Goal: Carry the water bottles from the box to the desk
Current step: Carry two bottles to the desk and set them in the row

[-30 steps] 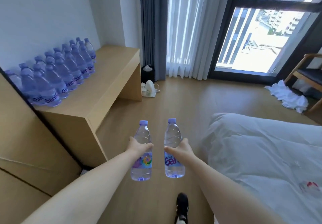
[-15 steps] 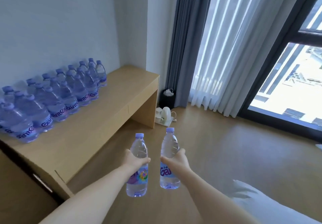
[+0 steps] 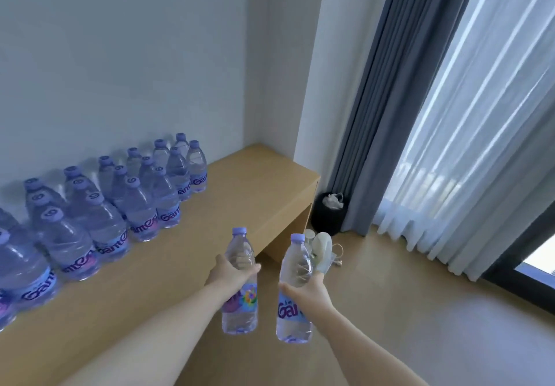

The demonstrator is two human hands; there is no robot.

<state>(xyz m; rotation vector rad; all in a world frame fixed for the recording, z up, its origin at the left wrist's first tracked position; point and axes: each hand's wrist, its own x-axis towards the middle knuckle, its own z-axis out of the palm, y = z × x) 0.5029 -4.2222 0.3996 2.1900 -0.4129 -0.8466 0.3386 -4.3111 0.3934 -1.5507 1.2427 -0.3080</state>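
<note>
Water bottles, one per hand, upright beside the worktop (image 3: 210, 253): left hand (image 3: 229, 274) grips one (image 3: 240, 283), right hand (image 3: 309, 289) another (image 3: 294, 292), mid-body. Full, likely heavy; thin plastic, smooth, so waist hold suits.

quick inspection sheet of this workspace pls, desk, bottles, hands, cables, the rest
surface: light wooden desk, right part bare
job's things: clear plastic water bottles with purple caps in rows by the wall; two more carried upright
clutter: nothing seen on the desk
grippers: left hand grips one bottle; right hand grips the other
cables: white cord on the floor
surroundings: black bin, grey curtain, white sheer curtain
</note>
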